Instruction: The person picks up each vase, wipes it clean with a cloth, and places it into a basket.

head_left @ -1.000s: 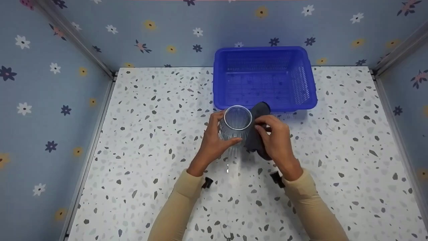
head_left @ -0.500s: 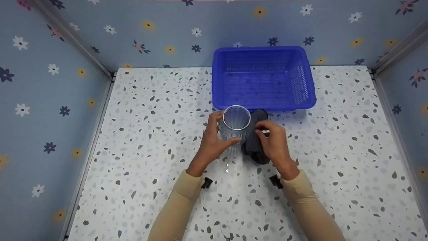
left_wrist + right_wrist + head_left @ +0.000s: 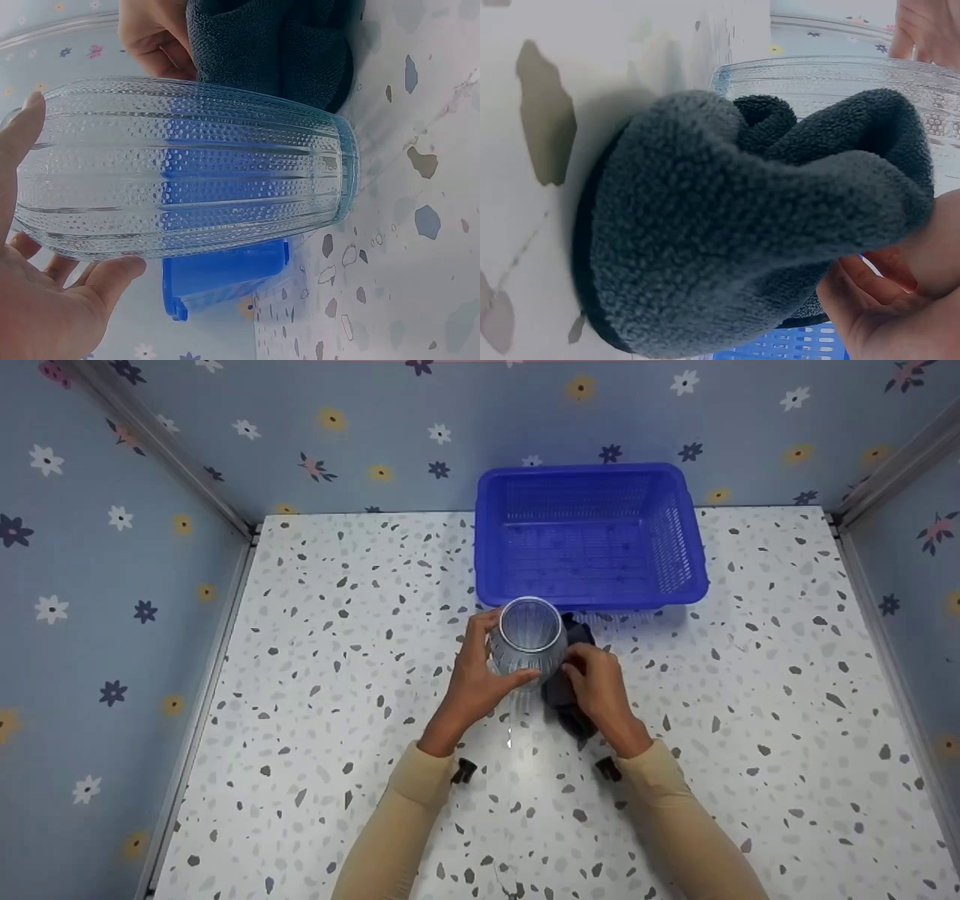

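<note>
My tall clear glass jar w/ ribs & tiny bumps point(image 3: 187, 172) is upright on the white table w/ grey specks point(image 3: 337, 660). My L hand point(image 3: 480, 679) holds it near the top, thumb & fingers curled round. My R hand point(image 3: 604, 690) pinches a dark grey fuzzy cloth point(image 3: 727, 225), all bunched up just beside the jar, on its R side. Behind is a blue plastic basket w/ holes point(image 3: 637, 601), then a pale blue flowery wall point(image 3: 412, 405).
</note>
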`<action>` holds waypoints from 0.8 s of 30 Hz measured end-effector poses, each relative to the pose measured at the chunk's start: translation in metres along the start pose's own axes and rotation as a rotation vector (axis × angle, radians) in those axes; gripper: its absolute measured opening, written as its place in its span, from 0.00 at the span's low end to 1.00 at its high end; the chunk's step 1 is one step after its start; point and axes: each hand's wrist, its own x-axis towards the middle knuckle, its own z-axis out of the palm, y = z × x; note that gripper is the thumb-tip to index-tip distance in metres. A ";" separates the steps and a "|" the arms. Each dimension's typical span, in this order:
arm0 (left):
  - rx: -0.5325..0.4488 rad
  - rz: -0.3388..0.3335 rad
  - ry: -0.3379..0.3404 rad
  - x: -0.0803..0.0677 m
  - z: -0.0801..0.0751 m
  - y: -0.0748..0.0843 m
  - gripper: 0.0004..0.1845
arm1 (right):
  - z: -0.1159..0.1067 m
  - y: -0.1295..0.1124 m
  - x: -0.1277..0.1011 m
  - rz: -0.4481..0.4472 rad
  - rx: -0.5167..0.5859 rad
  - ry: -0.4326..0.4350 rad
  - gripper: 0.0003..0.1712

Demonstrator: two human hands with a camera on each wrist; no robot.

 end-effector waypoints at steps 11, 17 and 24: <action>0.006 -0.001 -0.003 0.000 0.000 -0.001 0.46 | -0.017 -0.017 -0.002 -0.030 0.104 0.073 0.06; 0.003 0.008 0.001 0.001 0.000 -0.001 0.46 | -0.035 -0.036 -0.002 -0.088 0.169 0.143 0.06; -0.001 0.018 0.008 0.000 0.000 -0.001 0.46 | -0.046 -0.057 -0.001 -0.174 0.134 0.191 0.05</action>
